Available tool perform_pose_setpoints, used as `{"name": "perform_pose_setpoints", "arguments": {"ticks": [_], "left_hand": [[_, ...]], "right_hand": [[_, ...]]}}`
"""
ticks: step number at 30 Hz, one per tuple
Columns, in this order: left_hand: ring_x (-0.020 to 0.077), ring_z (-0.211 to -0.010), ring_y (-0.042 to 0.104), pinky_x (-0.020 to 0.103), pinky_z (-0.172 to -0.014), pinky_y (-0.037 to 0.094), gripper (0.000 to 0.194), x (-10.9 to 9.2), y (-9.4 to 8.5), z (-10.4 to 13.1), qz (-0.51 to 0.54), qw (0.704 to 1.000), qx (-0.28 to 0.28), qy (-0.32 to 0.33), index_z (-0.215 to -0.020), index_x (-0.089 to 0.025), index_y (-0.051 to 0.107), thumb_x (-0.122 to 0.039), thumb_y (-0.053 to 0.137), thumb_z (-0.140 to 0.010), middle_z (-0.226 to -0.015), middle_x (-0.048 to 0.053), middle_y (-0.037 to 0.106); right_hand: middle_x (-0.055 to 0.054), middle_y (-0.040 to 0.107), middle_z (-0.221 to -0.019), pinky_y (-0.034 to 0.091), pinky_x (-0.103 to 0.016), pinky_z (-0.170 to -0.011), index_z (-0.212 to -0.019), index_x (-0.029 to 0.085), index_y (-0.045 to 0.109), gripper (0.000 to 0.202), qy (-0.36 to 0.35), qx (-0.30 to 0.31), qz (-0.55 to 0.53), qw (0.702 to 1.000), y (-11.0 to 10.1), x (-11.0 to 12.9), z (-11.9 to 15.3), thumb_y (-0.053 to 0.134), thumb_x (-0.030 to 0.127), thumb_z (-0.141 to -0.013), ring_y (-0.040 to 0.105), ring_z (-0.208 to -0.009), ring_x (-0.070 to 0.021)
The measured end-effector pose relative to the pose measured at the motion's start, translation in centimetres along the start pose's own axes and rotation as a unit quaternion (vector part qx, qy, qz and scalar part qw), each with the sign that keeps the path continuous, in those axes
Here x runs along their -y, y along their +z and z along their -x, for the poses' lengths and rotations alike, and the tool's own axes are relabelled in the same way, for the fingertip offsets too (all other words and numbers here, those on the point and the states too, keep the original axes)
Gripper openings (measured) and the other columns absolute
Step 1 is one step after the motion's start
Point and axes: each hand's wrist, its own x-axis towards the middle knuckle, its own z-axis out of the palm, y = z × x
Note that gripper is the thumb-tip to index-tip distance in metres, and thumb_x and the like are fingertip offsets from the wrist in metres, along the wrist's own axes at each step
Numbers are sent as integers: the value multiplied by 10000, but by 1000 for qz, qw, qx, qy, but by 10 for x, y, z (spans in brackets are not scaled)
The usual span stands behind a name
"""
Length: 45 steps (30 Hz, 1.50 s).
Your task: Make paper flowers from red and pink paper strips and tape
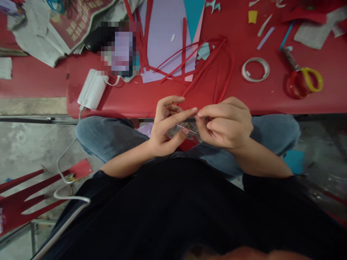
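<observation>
My left hand (169, 126) is in front of the red table's edge with its fingers apart, the index finger stretched toward my right hand. My right hand (226, 122) has its thumb and index finger pinched together at the tip of that left index finger. Whatever the pinch holds is too small to make out. Just beyond both hands, thin red paper strips (207, 66) lie in a loose bundle on the red table (162, 103). Lilac paper sheets (165, 43) lie partly beneath the strips.
A roll of tape (255, 70) and yellow-and-red scissors (311, 79) lie at the right. A white power bank (92, 89) with a cable sits at the left. Paper scraps are scattered at the upper right, and a red stool (29, 186) stands at the lower left.
</observation>
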Motion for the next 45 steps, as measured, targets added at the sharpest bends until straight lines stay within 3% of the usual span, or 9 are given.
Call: {"name": "perform_pose_setpoints", "arguments": {"ticks": [3, 7, 14, 20, 27, 34, 38, 42, 45], "left_hand": [[312, -1300, 695, 497, -999, 668, 658, 7, -2, 0, 58, 998, 12, -34, -1657, -450, 596, -680, 683, -1047, -1612, 96, 532], [280, -1231, 753, 418, -873, 672, 728, 23, -6, -1, 156, 984, 16, -85, -1699, -500, 512, -779, 627, -1036, -1700, 56, 550], [262, -1334, 733, 412, -961, 663, 725, 18, -21, -7, 309, 933, 25, -183, -1680, -452, 540, -744, 617, -1021, -1797, 47, 539], [302, -1421, 710, 448, -1023, 655, 803, 13, -20, -5, 317, 921, 23, -223, -1646, -383, 582, -841, 559, -987, -1776, 79, 567], [311, -1454, 696, 447, -1029, 645, 867, 12, -13, -1, 330, 912, 37, -239, -1632, -346, 590, -897, 525, -965, -1758, 88, 588], [362, -1537, 633, 480, -1159, 606, 845, -11, -8, -4, 476, 825, -11, -303, -1563, -256, 693, -791, 684, -910, -1715, 112, 635], [383, -1580, 605, 508, -1201, 592, 815, -14, -6, -4, 491, 814, -8, -310, -1532, -265, 721, -776, 704, -897, -1713, 96, 644], [400, -1611, 582, 508, -1203, 594, 800, -10, -6, -4, 484, 818, -3, -310, -1524, -276, 728, -774, 710, -898, -1692, 88, 662], [421, -1642, 549, 520, -1206, 590, 816, -9, -6, -5, 486, 817, -8, -311, -1527, -264, 723, -780, 722, -895, -1649, 107, 687]], "right_hand": [[50, 864, -1017, 496, -402, -605, -849, 310, 565, 294, 7, 43, 29, 999, -4, 4, -5, 804, 256, -1012, 702, -646, -151], [71, 865, -1003, 480, -336, -591, -868, 292, 557, 305, -43, 22, 0, 999, -3, 8, -14, 815, 159, -961, 692, -657, -102], [81, 827, -926, 493, -296, -629, -1098, 321, 687, 192, -75, 76, -76, 991, 11, 10, -10, 751, 171, -997, 668, -681, -109], [11, 772, -855, 528, -314, -630, -992, 235, 685, 153, -30, -12, -66, 997, 14, 9, -15, 824, 176, -966, 662, -674, -141], [32, 824, -886, 535, -350, -678, -1070, 264, 692, 124, -35, 2, -64, 997, 16, 6, -17, 763, 187, -1002, 759, -746, -167], [-8, 800, -886, 546, -353, -671, -1105, 248, 709, 178, -31, -25, 61, 997, 13, 5, -17, 805, 163, -983, 710, -733, -175], [17, 837, -885, 508, -367, -630, -1177, 271, 718, 169, -52, -2, 133, 990, 7, 3, -17, 782, 222, -1028, 723, -693, -164], [45, 831, -875, 535, -338, -625, -1185, 267, 685, 172, -49, -6, 56, 997, 10, 3, -15, 728, 196, -1034, 749, -692, -152], [32, 824, -925, 599, -359, -680, -1162, 311, 647, 165, 29, 16, -30, 999, 13, 4, -11, 723, 241, -1033, 784, -783, -185]]}}
